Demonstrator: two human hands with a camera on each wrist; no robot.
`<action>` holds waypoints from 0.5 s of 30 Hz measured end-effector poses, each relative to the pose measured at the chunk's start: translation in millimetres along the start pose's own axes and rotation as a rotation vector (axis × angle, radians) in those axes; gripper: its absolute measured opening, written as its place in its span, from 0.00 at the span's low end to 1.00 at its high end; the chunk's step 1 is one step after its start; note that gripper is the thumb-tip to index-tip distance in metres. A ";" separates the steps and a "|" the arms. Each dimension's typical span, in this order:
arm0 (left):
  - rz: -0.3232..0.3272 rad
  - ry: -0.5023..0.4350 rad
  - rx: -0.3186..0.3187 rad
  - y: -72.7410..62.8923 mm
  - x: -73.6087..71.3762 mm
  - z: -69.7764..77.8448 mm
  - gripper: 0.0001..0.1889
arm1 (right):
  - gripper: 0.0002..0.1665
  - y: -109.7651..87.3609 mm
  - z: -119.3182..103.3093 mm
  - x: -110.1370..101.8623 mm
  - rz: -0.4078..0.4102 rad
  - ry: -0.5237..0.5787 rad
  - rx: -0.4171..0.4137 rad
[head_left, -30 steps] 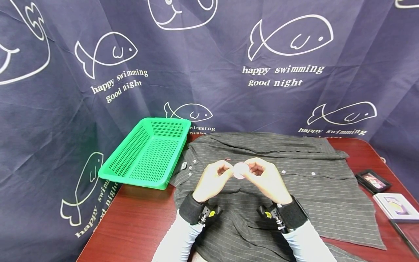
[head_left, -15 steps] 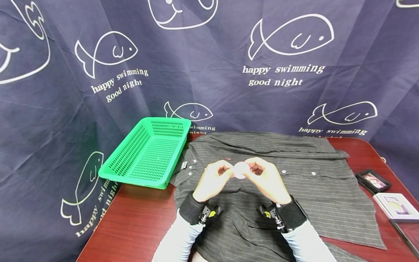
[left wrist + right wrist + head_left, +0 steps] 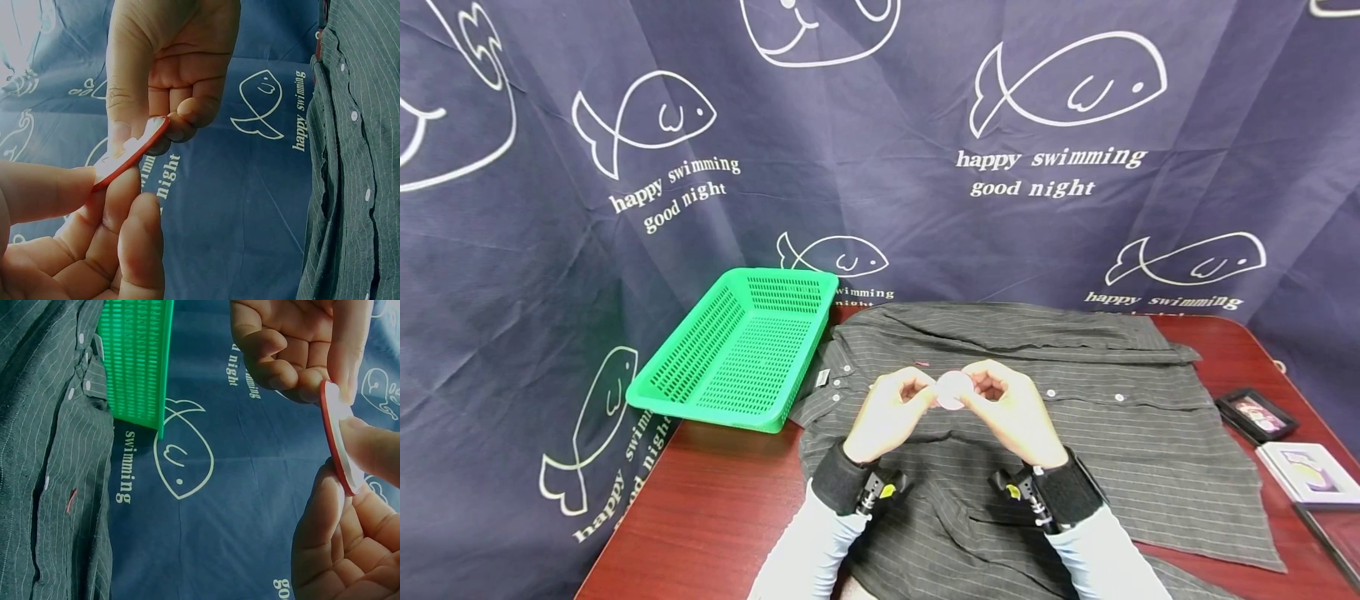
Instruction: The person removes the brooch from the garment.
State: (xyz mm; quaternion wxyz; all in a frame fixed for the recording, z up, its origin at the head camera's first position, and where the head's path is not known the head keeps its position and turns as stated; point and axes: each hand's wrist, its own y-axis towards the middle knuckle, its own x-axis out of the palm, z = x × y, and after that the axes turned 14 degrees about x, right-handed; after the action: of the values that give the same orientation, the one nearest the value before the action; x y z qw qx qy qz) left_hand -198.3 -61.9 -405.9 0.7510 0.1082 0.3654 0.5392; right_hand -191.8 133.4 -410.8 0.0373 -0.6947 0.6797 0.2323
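Between my two hands is a small round white disc (image 3: 953, 389) with a red rim, seen nearly edge-on in the left wrist view (image 3: 132, 153) and right wrist view. My left hand (image 3: 883, 412) pinches its left side between thumb and fingers. On the opposite side, the thumb and fingers of my right hand (image 3: 1015, 412) grip it too. Both hands hold it raised above a dark grey striped shirt (image 3: 1157, 467), which lies spread over the table. The exact kind of disc cannot be told.
A green plastic basket (image 3: 748, 367) stands at the table's left, partly against the shirt's collar. To the right lie a small black framed case (image 3: 1257, 414), a white square box (image 3: 1309, 472) and a dark flat item (image 3: 1333, 529). A printed curtain (image 3: 880, 167) hangs behind the reddish table (image 3: 700, 500).
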 end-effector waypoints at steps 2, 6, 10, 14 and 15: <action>0.000 0.003 -0.001 -0.2 0.5 -0.3 0.06 | 0.09 0.0 0.6 -0.2 -0.001 0.002 0.007; -0.004 0.006 -0.004 -0.3 1.1 -1.1 0.06 | 0.09 -0.1 0.4 -0.7 -0.007 0.016 0.024; -0.006 -0.012 0.000 -0.2 0.7 -0.9 0.06 | 0.09 -0.5 -0.1 -0.9 -0.011 0.024 0.027; -0.004 -0.022 0.000 -0.4 0.4 -0.1 0.07 | 0.09 -0.7 0.3 -1.0 -0.008 0.025 0.027; -0.003 -0.022 0.001 -0.4 0.6 0.1 0.07 | 0.09 -0.7 0.5 -1.0 -0.009 0.027 0.028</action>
State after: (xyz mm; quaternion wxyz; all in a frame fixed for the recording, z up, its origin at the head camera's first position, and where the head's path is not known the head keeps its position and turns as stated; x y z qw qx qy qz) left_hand -197.9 -61.5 -406.3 0.7558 0.1138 0.3576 0.5366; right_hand -191.3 134.5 -411.1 0.0387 -0.7001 0.6803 0.2134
